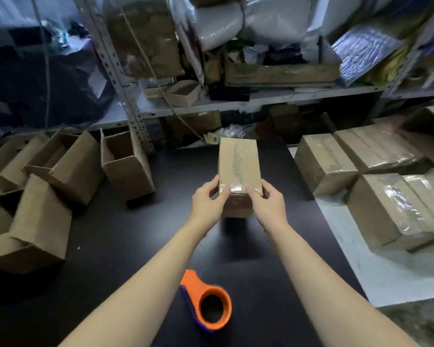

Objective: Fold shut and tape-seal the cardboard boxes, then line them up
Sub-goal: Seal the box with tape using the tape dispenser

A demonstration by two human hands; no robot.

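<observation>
Centre of dark table (110,259): sealed box (238,161), long axis pointing 12 o'clock, flaps shut. Clear tape strip (236,156) runs down the top seam and over the near edge. Clock positions below are taken from this box.

Left hand (208,200) grips the near-left corner, thumb on top by the tape end, fingers curled round the left side. Right hand (267,204) mirrors it on the near-right corner, thumb on top, fingers round the right side. Can't tell whether the box bottom rests on the table or is lifted a little; there's a dark shadow under its near end.

Tape dispenser (207,300) at 6 o'clock, orange, lying on the table between the forearms, touched by neither hand.

Open boxes (125,166) at 9 o'clock. Nearest one is upright with flaps up; more beyond it and at 8 o'clock, tipped and leaning on each other.

Taped boxes (323,169) at 3 o'clock, packed side by side, glossy tape on top, some on a white surface (361,266).

Shelf rack (261,96) at 12 o'clock, cluttered with bags and cartons, blurred.
</observation>
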